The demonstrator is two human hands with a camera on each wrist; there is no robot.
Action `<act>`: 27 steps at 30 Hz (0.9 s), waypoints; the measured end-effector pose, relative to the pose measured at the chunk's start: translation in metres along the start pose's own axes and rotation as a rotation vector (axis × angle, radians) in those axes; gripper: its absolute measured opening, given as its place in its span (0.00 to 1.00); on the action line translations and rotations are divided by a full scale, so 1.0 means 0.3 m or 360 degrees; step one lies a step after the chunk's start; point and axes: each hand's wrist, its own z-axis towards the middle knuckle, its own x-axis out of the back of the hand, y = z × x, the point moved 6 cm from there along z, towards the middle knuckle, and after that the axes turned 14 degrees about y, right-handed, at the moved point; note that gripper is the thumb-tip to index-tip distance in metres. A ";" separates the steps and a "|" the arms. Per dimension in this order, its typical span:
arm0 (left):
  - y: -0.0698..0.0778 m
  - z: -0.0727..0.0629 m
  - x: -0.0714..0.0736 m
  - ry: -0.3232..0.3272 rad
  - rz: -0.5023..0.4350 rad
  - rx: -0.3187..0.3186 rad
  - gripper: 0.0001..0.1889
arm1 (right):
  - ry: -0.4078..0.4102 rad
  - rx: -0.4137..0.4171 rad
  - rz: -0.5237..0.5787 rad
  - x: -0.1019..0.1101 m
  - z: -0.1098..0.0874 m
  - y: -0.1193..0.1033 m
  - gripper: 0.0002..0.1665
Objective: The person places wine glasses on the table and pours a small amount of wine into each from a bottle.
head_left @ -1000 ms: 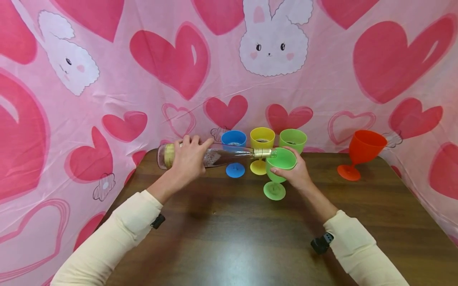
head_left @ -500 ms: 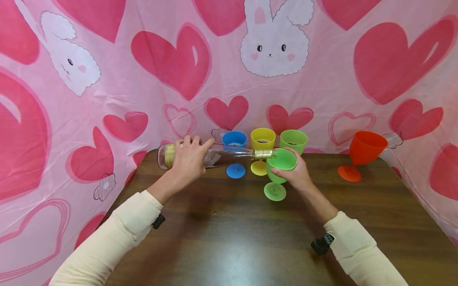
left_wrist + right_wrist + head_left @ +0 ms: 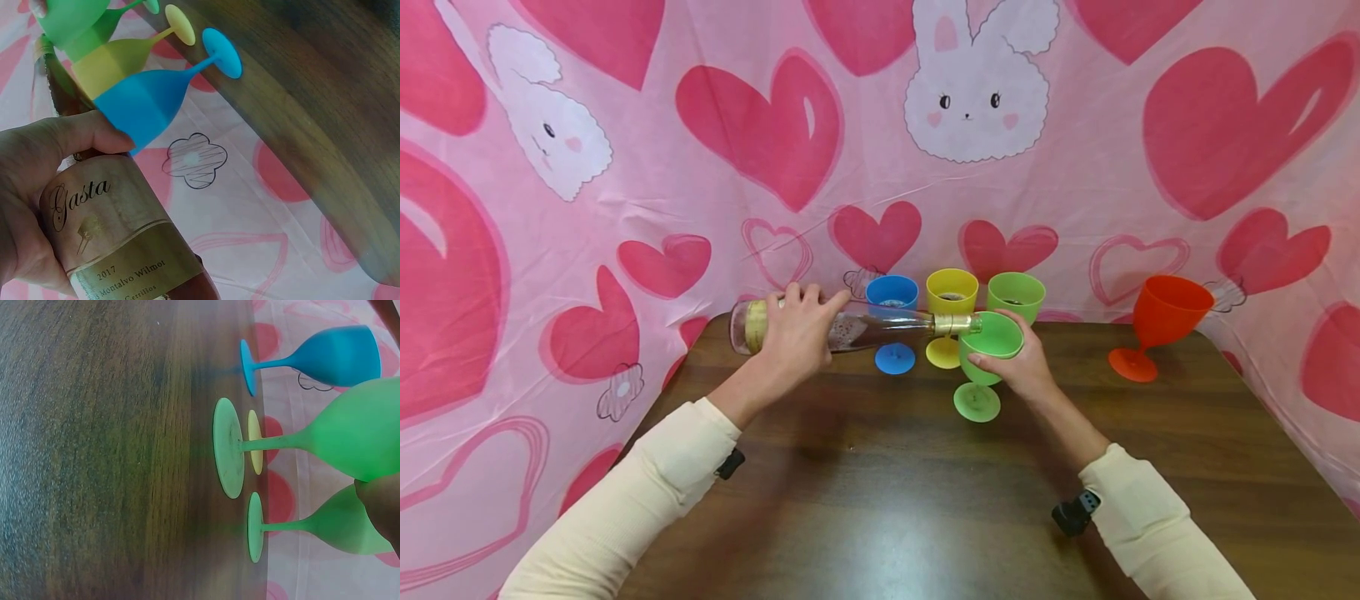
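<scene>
My left hand (image 3: 797, 330) grips a labelled wine bottle (image 3: 880, 326) by its body and holds it nearly level. The bottle's gold-wrapped neck points right, its mouth just over the rim of a light green goblet (image 3: 985, 358). Around that goblet's bowl curls my right hand (image 3: 1021, 357), thumb on the near side. Dark bubbly liquid shows inside the bottle. In the left wrist view the bottle's label (image 3: 119, 219) faces the camera, with the left thumb (image 3: 106, 132) across the glass. The right wrist view shows the held goblet (image 3: 356, 434) upright on its stem, my fingers at its bowl.
Behind the bottle stand a blue goblet (image 3: 892, 287), a yellow goblet (image 3: 951, 287) and another green goblet (image 3: 1017, 292), with dark liquid in the yellow and rear green ones. An orange-red goblet (image 3: 1168, 308) stands at the right. A heart-patterned cloth (image 3: 880, 125) borders the wooden table (image 3: 880, 517).
</scene>
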 end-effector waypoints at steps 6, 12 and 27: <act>0.001 0.001 0.003 -0.0009 0.0003 -0.0002 0.45 | -0.0002 0.0002 -0.0009 0.000 0.001 0.000 0.46; 0.003 0.002 0.005 -0.0017 0.0012 -0.0006 0.45 | -0.0004 0.0006 -0.0007 0.000 0.001 0.002 0.47; 0.004 0.002 0.010 -0.0042 0.0015 0.0003 0.45 | -0.0007 -0.0009 -0.0005 0.000 0.000 0.001 0.47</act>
